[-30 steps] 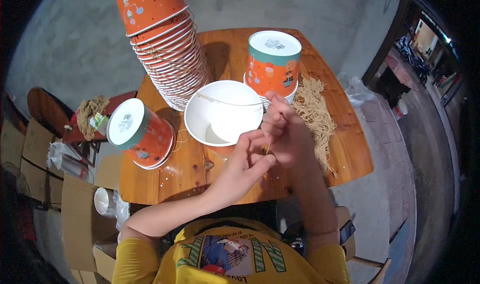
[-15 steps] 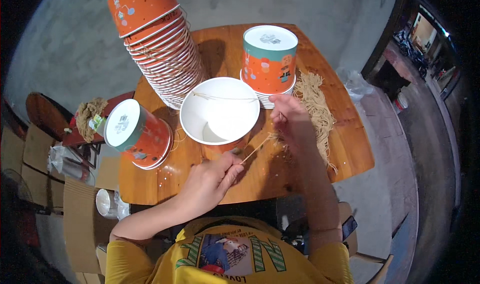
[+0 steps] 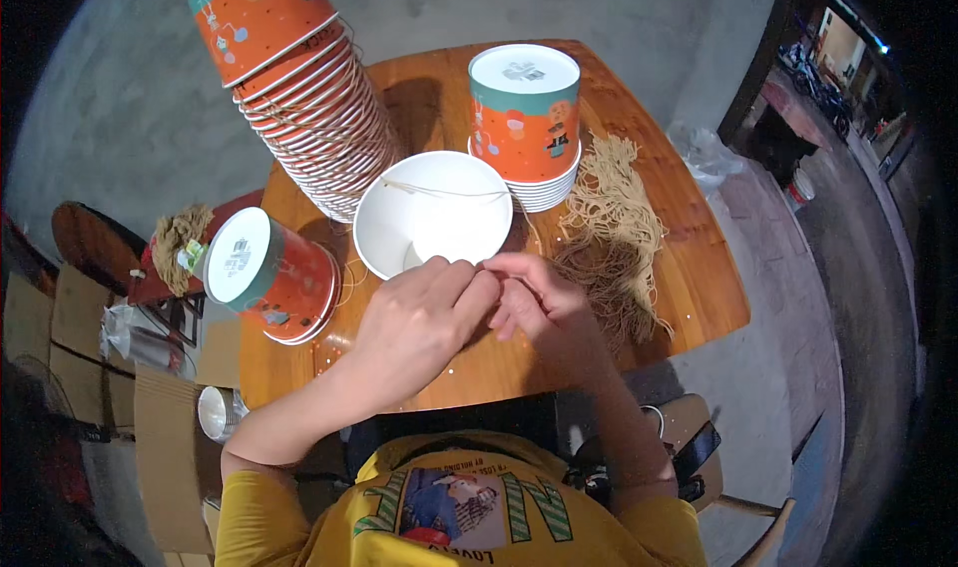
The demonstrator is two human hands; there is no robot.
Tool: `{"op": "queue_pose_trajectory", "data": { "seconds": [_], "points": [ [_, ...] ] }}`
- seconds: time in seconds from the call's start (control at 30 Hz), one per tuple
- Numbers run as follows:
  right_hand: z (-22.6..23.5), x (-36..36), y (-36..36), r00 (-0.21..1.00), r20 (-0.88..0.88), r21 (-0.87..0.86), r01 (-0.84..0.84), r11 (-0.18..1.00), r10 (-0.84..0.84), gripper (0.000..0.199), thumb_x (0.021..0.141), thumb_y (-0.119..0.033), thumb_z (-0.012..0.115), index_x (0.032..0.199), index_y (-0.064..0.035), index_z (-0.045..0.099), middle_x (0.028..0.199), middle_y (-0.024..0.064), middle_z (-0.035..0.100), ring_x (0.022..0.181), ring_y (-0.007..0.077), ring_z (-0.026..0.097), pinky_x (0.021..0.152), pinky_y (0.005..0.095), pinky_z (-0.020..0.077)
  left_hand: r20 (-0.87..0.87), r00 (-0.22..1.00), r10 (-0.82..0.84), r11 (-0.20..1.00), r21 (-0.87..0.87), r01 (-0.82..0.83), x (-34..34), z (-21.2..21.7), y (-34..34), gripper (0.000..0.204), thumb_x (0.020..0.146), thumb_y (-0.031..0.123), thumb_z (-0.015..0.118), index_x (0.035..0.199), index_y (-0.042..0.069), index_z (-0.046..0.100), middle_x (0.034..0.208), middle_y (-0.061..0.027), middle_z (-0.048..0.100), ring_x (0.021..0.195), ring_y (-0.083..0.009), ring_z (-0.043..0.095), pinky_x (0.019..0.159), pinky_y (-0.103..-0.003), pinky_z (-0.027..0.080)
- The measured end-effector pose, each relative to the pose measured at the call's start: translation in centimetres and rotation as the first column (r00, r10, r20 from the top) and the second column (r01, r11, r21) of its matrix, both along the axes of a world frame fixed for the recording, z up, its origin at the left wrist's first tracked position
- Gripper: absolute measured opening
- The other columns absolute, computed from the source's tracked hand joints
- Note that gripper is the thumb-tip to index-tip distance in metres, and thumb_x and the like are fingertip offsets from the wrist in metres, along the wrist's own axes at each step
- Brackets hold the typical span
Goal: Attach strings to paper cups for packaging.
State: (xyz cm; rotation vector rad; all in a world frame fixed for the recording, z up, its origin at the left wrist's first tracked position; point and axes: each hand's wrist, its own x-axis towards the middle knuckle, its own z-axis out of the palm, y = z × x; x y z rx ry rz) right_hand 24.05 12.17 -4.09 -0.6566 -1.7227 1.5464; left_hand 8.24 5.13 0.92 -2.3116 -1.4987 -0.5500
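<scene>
A white-lined paper bucket (image 3: 389,223) stands with its mouth up in the middle of the table. A thin tan string (image 3: 444,190) crosses its mouth near the far rim. At the near rim my left hand (image 3: 429,307) and my right hand (image 3: 539,302) meet, fingers pinched together. The string's ends run to them, but the part between the fingertips is hidden. Right of the bucket lies a loose bundle of tan strings (image 3: 614,193), partly in the shadow of my right hand.
A tall, leaning stack of orange buckets (image 3: 324,133) stands behind on the left. Upside-down orange and green buckets sit at the left (image 3: 289,278) and at the back right (image 3: 524,128). All are on the wooden table (image 3: 689,297). Cardboard (image 3: 165,437) lies to the left.
My hands were apart, the left pulling a taut length of string and the right beside the rim. They have come together at the bucket's near rim, and that length is now hidden.
</scene>
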Motion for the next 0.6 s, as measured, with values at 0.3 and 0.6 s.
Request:
{"op": "queue_pose_trajectory", "data": {
  "seconds": [0.3,0.6],
  "points": [
    [-2.5,0.2,0.5,0.996,0.034,0.198,0.073,0.977,-0.081,0.005,0.087,-0.008,0.062,0.087,-0.0032,0.059,0.06,0.0012,0.051,0.058,0.0057,0.051,0.057,0.023,0.0435,0.288,0.956,-0.058,0.98,-0.167,0.11,-1.0,-1.0,0.6,0.015,0.083,0.012,0.063,0.084,0.003,0.051,0.074,-0.0115,0.052,0.072,-0.0298,0.057,0.06,-0.04,0.046],
    [-4.1,-1.0,0.3,0.91,-0.044,0.361,0.399,0.843,-0.412,0.01,0.08,-0.002,0.066,0.082,-0.0062,0.057,0.052,0.0,0.034,0.047,0.0059,0.034,0.044,0.0264,0.031,0.312,0.949,-0.037,0.991,-0.109,0.074,-2.9,-1.7,2.2,0.016,0.083,0.012,0.065,0.087,0.002,0.053,0.08,-0.0136,0.051,0.077,-0.0329,0.054,0.064,-0.043,0.045]
  ]
}}
